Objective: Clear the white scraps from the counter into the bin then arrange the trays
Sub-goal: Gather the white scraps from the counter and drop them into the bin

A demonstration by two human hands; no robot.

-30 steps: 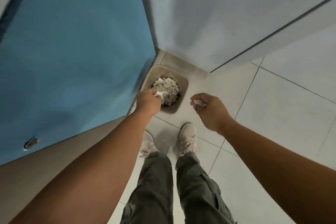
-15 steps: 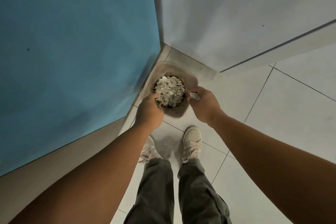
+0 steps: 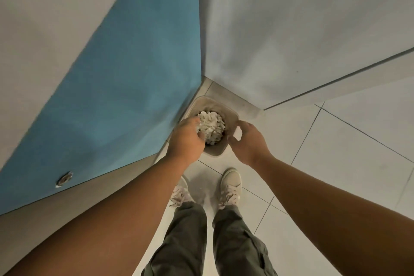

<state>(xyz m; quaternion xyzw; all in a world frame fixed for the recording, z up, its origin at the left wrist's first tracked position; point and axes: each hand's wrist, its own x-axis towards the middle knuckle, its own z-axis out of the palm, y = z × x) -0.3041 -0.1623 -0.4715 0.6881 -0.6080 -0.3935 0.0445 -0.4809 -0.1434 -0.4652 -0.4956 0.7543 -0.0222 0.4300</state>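
Note:
A beige square bin (image 3: 233,116) stands on the floor in the corner, holding a heap of white scraps (image 3: 211,126). My left hand (image 3: 186,139) hangs over the bin's left edge. Its fingers curl down against the heap, hidden behind the back of the hand, so any scraps in them are out of sight. My right hand (image 3: 248,141) is at the bin's right edge, thumb and forefinger spread apart in a curve with nothing visible between them. No counter or trays are in view.
A blue panel (image 3: 134,74) with a round metal fitting (image 3: 64,179) rises on the left, and a pale grey wall (image 3: 291,29) on the right. My two shoes (image 3: 230,186) stand on the white tiled floor (image 3: 347,152) just before the bin.
Both hands have moved in to the bin. The white scrap pinched in my right hand earlier no longer shows, and that hand's fingers have spread.

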